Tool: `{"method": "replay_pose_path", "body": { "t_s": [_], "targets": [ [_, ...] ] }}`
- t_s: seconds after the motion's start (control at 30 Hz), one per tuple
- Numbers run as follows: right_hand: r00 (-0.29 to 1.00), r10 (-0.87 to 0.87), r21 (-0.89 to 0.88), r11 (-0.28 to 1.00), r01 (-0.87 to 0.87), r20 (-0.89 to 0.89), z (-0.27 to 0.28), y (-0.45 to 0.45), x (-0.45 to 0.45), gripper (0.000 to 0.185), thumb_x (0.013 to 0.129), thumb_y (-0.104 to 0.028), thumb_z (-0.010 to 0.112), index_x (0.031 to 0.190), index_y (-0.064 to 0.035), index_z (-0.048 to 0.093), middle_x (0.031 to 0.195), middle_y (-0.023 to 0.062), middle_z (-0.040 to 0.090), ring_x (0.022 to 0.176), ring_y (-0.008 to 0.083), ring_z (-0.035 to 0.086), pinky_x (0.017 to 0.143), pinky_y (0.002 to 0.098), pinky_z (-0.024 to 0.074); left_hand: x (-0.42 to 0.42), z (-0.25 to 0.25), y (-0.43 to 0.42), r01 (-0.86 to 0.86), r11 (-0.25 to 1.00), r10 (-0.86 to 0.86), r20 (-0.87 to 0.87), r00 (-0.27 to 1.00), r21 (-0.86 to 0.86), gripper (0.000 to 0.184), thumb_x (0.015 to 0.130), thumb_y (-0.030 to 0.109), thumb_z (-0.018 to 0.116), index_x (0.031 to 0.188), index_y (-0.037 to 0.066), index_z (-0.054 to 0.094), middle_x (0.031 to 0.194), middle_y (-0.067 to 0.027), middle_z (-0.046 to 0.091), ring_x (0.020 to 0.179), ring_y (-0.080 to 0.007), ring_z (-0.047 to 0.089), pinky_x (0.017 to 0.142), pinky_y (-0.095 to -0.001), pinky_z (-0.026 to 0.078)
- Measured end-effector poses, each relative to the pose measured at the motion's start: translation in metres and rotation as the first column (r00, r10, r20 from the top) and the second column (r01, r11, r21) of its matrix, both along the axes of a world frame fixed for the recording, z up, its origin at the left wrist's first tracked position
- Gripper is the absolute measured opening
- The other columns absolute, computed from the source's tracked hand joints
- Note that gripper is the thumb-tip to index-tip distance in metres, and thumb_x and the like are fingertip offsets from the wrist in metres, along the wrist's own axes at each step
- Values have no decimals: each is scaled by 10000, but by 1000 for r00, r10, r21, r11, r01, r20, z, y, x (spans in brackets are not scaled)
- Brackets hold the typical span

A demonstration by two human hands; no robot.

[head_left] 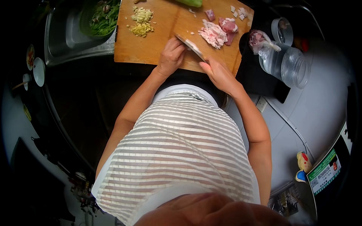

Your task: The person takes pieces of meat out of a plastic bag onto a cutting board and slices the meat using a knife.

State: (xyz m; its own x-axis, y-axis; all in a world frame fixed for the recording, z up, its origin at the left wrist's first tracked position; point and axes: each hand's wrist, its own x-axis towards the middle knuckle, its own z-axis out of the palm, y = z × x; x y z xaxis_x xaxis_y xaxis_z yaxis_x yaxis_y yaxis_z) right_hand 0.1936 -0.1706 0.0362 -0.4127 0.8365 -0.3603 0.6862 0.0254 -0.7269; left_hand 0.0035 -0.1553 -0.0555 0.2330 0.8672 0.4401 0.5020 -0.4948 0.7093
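Observation:
My right hand (pixel 218 74) is closed round the handle of a knife (pixel 191 46), whose blade lies slantwise over the near part of a wooden cutting board (pixel 162 47). Beside the blade's tip, my left hand (pixel 172 55) has its fingers bent together at a pale piece of meat; how firmly it holds the piece is hard to see. Sliced pale fatty meat (pixel 213 34) is heaped just beyond the knife, touching redder chunks (pixel 228 27). Chopped garlic (pixel 142 15) and minced yellow bits (pixel 141 29) lie at the board's left.
A metal sink (pixel 69 32) with a bowl of leafy greens (pixel 103 19) stands left of the board. A green vegetable (pixel 191 2) lies at its far edge, small white squares (pixel 241 13) at the far right. Right of it are a bagged item (pixel 260 42) and clear containers (pixel 294 67).

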Motion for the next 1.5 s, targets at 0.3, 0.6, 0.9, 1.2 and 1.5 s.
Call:
{"method": "replay_pose_path", "body": {
  "t_s": [0.3, 0.6, 0.9, 1.2, 1.5],
  "targets": [
    [970, -210, -306, 922, 239, 125, 36, -25, 40, 337, 913, -277, 492, 1061, 23, 539, 774, 222, 608, 767, 381, 608, 670, 396, 457, -4, 1, -9, -96, 989, 114, 172, 978, -109, 198, 696, -36, 664, 881, 16, 615, 913, -116, 582, 839, -284, 573, 735, -329, 480],
    [997, -71, -198, 977, 76, 30, 32, -15, 18, 373, 918, -298, 486, 1054, 48, 518, 771, 269, 593, 762, 429, 583, 667, 456, 435, -1, 0, -2, -101, 995, 102, 78, 992, -16, 178, 705, -27, 660, 873, 14, 615, 920, -109, 601, 840, -280, 584, 721, -338, 477],
    [996, -78, -246, 965, 87, 47, 32, -6, 19, 386, 926, -314, 464, 1027, 52, 533, 764, 277, 582, 761, 425, 584, 669, 454, 432, -6, 0, 7, -36, 998, 37, 2, 999, -43, 176, 701, -8, 668, 866, 9, 610, 904, -112, 601, 840, -285, 588, 719, -342, 483],
    [990, -133, -393, 908, 143, 51, 36, -2, 20, 382, 928, -320, 458, 1005, 44, 544, 768, 246, 583, 758, 396, 580, 667, 420, 429, -10, -3, 11, 18, 998, -17, 18, 1000, -58, 177, 695, -13, 668, 861, 9, 610, 876, -112, 602, 818, -284, 594, 701, -338, 491],
    [994, -96, -429, 896, 113, 61, 32, 11, 15, 387, 933, -328, 450, 984, 44, 542, 746, 237, 575, 721, 386, 569, 643, 425, 421, -9, -3, 11, 22, 996, -19, 33, 999, -89, 169, 701, -7, 679, 856, 9, 612, 879, -109, 610, 807, -271, 601, 687, -330, 491]
  ]
}}
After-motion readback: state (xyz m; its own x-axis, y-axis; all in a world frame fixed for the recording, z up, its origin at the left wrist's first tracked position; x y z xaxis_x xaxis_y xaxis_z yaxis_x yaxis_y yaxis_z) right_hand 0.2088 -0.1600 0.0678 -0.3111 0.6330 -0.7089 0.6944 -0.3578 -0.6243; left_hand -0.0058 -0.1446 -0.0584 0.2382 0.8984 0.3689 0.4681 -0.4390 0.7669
